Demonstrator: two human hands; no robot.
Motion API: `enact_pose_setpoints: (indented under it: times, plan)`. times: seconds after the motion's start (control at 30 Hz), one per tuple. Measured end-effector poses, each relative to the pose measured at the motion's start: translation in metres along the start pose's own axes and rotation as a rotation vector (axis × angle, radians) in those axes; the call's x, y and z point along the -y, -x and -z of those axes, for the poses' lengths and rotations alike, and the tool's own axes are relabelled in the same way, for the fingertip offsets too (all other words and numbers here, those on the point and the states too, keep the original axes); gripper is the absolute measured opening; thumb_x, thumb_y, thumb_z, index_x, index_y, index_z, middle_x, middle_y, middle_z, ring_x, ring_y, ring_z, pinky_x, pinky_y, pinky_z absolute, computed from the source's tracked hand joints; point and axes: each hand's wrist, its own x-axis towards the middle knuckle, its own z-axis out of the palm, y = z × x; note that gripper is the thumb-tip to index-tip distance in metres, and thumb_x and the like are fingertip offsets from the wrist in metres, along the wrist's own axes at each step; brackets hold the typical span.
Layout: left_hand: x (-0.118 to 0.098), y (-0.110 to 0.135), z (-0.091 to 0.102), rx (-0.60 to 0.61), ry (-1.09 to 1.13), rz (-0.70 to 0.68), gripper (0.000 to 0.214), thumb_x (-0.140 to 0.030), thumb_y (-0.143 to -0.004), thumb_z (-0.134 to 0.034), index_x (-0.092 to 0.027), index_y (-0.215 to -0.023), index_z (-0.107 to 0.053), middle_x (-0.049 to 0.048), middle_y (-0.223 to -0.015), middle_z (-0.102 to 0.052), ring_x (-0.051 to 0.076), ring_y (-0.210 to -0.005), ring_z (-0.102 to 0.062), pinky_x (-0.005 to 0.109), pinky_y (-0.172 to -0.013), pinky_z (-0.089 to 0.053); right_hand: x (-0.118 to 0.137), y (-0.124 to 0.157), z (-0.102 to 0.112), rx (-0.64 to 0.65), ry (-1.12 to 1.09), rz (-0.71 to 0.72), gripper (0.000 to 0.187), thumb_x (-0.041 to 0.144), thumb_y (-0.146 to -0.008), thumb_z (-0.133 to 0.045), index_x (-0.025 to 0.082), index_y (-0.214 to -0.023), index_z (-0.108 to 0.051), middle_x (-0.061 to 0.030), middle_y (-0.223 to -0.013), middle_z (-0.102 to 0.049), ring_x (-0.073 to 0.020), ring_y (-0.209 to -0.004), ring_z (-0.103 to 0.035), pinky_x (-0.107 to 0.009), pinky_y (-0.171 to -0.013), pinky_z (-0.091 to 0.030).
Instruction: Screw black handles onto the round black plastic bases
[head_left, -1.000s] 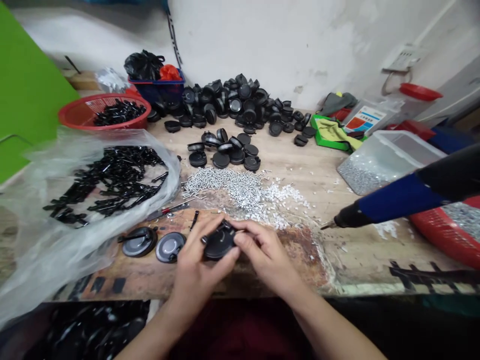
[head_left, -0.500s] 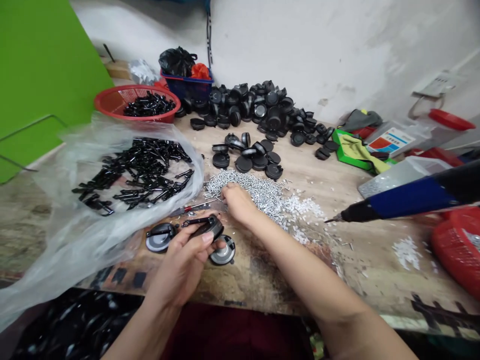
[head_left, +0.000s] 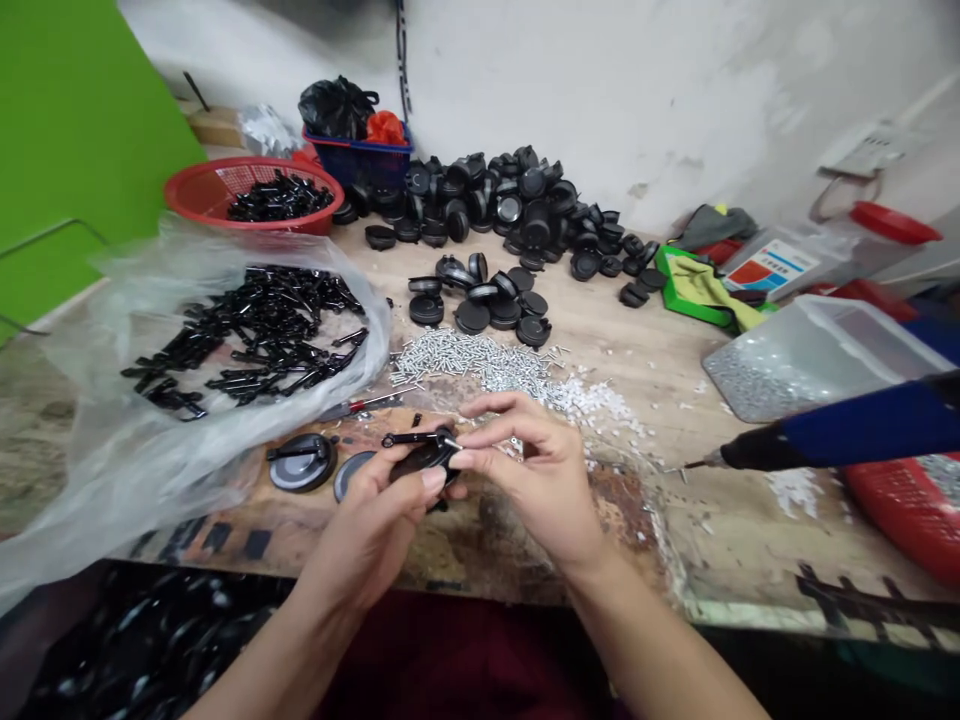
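My left hand (head_left: 390, 510) is closed around a round black suction-cup base (head_left: 420, 462), which has a black lever (head_left: 411, 438) sticking out to the left. Pinched between thumb and forefinger of my right hand (head_left: 536, 465) is a small silver screw (head_left: 453, 444), its end at the black part by the lever's hinge. Two round bases lie on the bench by my left hand: one with a lever (head_left: 301, 462), the other a grey disc (head_left: 352, 472) partly covered by my fingers. Beyond my hands spreads a pile of silver screws (head_left: 480, 360).
A blue electric screwdriver (head_left: 825, 435) juts in from the right. White plastic bits (head_left: 600, 402) lie beside the screws. Black levers fill a clear plastic bag (head_left: 330, 395) and a red basket (head_left: 180, 190). More black bases (head_left: 536, 225) are heaped along the wall. A clear bin (head_left: 757, 375) stands right.
My right hand has come back from the screw pile with a screw and brought it to the base in my left hand. The view has shifted slightly.
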Motion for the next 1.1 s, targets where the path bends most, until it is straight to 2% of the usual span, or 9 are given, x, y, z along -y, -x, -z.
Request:
enact_pose_setpoints:
  times: [0.27, 0.43, 0.53, 0.6, 0.73, 0.8, 0.93, 1.03, 1.1]
  plan:
    - [0.012, 0.014, -0.010, -0.008, -0.368, -0.176, 0.050, -0.021, -0.072, -0.075, -0.027, -0.119, -0.062, 0.0043, -0.130, -0.058, 0.025, -0.122, -0.051, 0.035, -0.102, -0.043, 0.001, 0.005, 0.024, 0.101, -0.032, -0.083, 0.016, 0.012, -0.062, -0.081, 0.020, -0.061, -0.068, 0.0021, -0.085, -0.060, -0.0116, -0.085, -0.061, -0.031, -0.085, -0.046]
    - [0.007, 0.019, -0.017, 0.030, -0.749, -0.422, 0.050, -0.020, -0.073, -0.073, -0.027, -0.120, -0.060, 0.0058, -0.130, -0.056, 0.023, -0.122, -0.051, 0.036, -0.104, -0.040, 0.011, 0.011, 0.028, 0.096, 0.007, -0.093, 0.017, 0.012, -0.062, -0.080, 0.019, -0.059, -0.066, 0.0018, -0.082, -0.059, -0.0116, -0.082, -0.061, -0.031, -0.084, -0.045]
    - [0.006, 0.021, -0.021, 0.089, -0.834, -0.471, 0.049, -0.020, -0.074, -0.071, -0.025, -0.121, -0.059, 0.0065, -0.127, -0.057, 0.023, -0.120, -0.052, 0.036, -0.103, -0.042, 0.013, 0.014, 0.032, 0.104, 0.008, -0.126, 0.018, 0.013, -0.060, -0.081, 0.019, -0.057, -0.065, 0.0007, -0.084, -0.060, -0.0126, -0.084, -0.061, -0.031, -0.086, -0.045]
    - [0.008, 0.022, -0.022, 0.099, -0.807, -0.418, 0.047, -0.022, -0.074, -0.070, -0.025, -0.120, -0.059, 0.0065, -0.127, -0.058, 0.023, -0.120, -0.053, 0.036, -0.102, -0.043, 0.011, 0.016, 0.036, 0.097, -0.045, -0.179, 0.019, 0.014, -0.057, -0.083, 0.020, -0.066, -0.068, 0.0002, -0.091, -0.063, -0.0142, -0.091, -0.062, -0.033, -0.092, -0.044]
    - [0.017, 0.022, -0.023, 0.103, -0.688, -0.232, 0.045, -0.025, -0.074, -0.072, -0.024, -0.117, -0.061, 0.0057, -0.128, -0.059, 0.024, -0.122, -0.052, 0.035, -0.103, -0.042, 0.003, 0.023, 0.044, 0.186, -0.283, -0.398, 0.049, 0.016, -0.056, -0.084, 0.026, -0.100, -0.067, -0.0017, -0.107, -0.067, -0.0175, -0.105, -0.061, -0.038, -0.100, -0.042]
    - [0.024, 0.023, -0.024, 0.129, -0.611, -0.133, 0.043, -0.024, -0.073, -0.073, -0.025, -0.115, -0.062, 0.0045, -0.125, -0.062, 0.023, -0.120, -0.054, 0.034, -0.102, -0.043, -0.001, 0.029, 0.047, 0.218, -0.381, -0.458, 0.042, 0.017, -0.059, -0.082, 0.024, -0.098, -0.068, -0.0029, -0.105, -0.069, -0.0183, -0.100, -0.064, -0.040, -0.099, -0.044]
    - [0.036, 0.024, -0.032, 0.124, -0.475, -0.026, 0.042, -0.024, -0.070, -0.076, -0.024, -0.111, -0.065, 0.0045, -0.118, -0.066, 0.023, -0.115, -0.056, 0.034, -0.100, -0.044, -0.008, 0.045, 0.050, 0.156, -0.493, -0.382, 0.022, 0.019, -0.064, -0.079, 0.021, -0.084, -0.069, -0.0034, -0.097, -0.071, -0.0193, -0.097, -0.066, -0.041, -0.096, -0.048]
    - [0.044, 0.023, -0.041, 0.123, -0.355, 0.075, 0.040, -0.022, -0.069, -0.077, -0.021, -0.108, -0.067, 0.0059, -0.114, -0.068, 0.024, -0.111, -0.059, 0.036, -0.098, -0.046, -0.010, 0.061, 0.050, 0.086, -0.365, -0.354, 0.021, 0.025, -0.071, -0.074, 0.022, -0.090, -0.067, -0.0050, -0.099, -0.070, -0.0202, -0.098, -0.066, -0.042, -0.093, -0.050]
    - [0.047, 0.023, -0.047, 0.111, -0.269, 0.143, 0.037, -0.021, -0.068, -0.077, -0.020, -0.104, -0.069, 0.0061, -0.113, -0.068, 0.023, -0.108, -0.060, 0.035, -0.096, -0.048, -0.008, 0.071, 0.053, -0.026, -0.092, -0.246, 0.030, 0.026, -0.074, -0.071, 0.024, -0.103, -0.063, -0.0062, -0.107, -0.066, -0.0212, -0.103, -0.063, -0.044, -0.094, -0.049]
